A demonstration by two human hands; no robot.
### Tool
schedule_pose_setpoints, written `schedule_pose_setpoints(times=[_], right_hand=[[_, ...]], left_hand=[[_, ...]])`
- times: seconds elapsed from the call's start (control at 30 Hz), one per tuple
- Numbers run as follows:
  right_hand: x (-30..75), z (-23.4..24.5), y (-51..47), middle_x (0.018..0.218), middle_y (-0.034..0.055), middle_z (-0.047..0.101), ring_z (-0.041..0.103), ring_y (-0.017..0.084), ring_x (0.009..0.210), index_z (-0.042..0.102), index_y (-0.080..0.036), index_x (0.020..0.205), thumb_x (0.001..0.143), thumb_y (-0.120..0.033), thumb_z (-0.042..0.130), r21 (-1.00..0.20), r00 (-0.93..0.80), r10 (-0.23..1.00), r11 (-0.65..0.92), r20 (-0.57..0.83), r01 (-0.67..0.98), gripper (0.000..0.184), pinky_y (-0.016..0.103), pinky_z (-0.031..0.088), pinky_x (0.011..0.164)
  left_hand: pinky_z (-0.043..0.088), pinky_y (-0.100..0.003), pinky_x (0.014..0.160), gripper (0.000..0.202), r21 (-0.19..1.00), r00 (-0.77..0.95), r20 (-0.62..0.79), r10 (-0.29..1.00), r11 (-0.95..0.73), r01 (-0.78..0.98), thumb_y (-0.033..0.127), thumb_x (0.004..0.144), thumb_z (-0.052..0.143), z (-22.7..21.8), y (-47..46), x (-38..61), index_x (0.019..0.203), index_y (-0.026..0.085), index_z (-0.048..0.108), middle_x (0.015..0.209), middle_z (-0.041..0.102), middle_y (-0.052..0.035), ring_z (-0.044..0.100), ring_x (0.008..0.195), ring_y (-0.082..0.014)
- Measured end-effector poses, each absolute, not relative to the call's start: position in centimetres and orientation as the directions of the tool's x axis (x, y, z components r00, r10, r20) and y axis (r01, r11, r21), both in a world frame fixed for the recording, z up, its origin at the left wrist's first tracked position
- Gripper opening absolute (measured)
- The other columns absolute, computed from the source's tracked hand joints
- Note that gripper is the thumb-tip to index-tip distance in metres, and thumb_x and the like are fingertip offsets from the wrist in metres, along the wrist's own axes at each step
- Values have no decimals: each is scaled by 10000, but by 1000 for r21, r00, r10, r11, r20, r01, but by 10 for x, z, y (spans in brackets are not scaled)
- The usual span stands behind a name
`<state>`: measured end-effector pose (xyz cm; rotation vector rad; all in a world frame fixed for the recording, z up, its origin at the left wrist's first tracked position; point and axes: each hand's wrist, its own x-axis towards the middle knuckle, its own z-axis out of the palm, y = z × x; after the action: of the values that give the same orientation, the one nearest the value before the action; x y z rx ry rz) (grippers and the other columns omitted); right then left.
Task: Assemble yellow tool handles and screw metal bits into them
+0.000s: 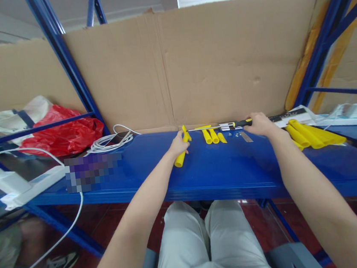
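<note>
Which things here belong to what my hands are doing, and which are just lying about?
Belongs:
yellow roll, in your left hand
black-handled tool, in your right hand
probably the yellow pieces between your hands

Apparently lying about:
red plastic bag
coiled white cable
white power strip

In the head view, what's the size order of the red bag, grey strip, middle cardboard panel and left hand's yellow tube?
Middle cardboard panel
Red bag
Yellow tube, partly covered
Grey strip
</note>
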<state>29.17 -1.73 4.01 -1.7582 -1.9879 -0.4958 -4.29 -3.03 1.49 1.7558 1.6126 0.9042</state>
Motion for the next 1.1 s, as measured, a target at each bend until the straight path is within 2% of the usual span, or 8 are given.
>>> schedule_pose_setpoints(times=[0.13,0.33,0.53,0.63,0.87,0.97,1.1], right_hand=[[290,40,-19,1022,168,714,639,333,1044,711,-145,966,757,-251,612,28,-100,844,100,527,995,254,419,484,933],[287,38,-23,998,145,727,671,316,934,659,-183,1093,771,-318,675,-63,24,837,12,546,998,350,381,509,788],[285,39,-20,1007,139,752,682,319,1004,723,-181,1017,763,-257,612,-18,-98,878,120,469,993,288,379,517,850],[285,38,-19,1020,158,747,678,324,1034,730,-165,1000,758,-246,600,-3,-93,875,108,474,994,287,382,511,880],[283,32,-21,940,123,738,688,312,895,636,-195,1106,737,-343,692,-62,35,871,-5,490,998,402,360,502,721],[283,32,-18,955,126,739,687,302,913,644,-183,1103,739,-301,671,-73,-5,884,44,467,996,384,358,505,755],[285,32,-13,1023,144,736,672,303,1023,697,-166,1031,769,-287,609,-46,-89,882,125,463,991,302,373,508,874]], left_hand=[[478,-164,469,692,788,35,102,994,-102,607,28,841,575,15,-31,-42,1482,164,352,1226,693,-145,663,557,-90],[488,-159,474,654,776,38,107,993,-108,622,31,849,572,16,-33,-41,1457,168,376,1180,706,-124,674,573,-95],[527,-193,500,679,781,11,115,993,-97,617,23,830,579,17,-33,-43,1465,169,389,1179,703,-133,708,612,-131],[533,-189,504,684,778,10,118,993,-99,621,24,828,575,18,-33,-43,1468,173,388,1198,698,-134,718,639,-137],[531,-186,504,724,765,11,119,993,-98,637,10,823,562,18,-33,-43,1500,179,367,1207,697,-131,719,651,-139],[535,-187,509,715,760,-7,121,993,-88,644,10,828,554,18,-32,-44,1498,177,368,1181,708,-128,712,632,-133],[550,-201,524,720,761,-11,126,992,-90,643,12,821,565,19,-31,-44,1495,176,373,1160,716,-131,712,619,-136]])
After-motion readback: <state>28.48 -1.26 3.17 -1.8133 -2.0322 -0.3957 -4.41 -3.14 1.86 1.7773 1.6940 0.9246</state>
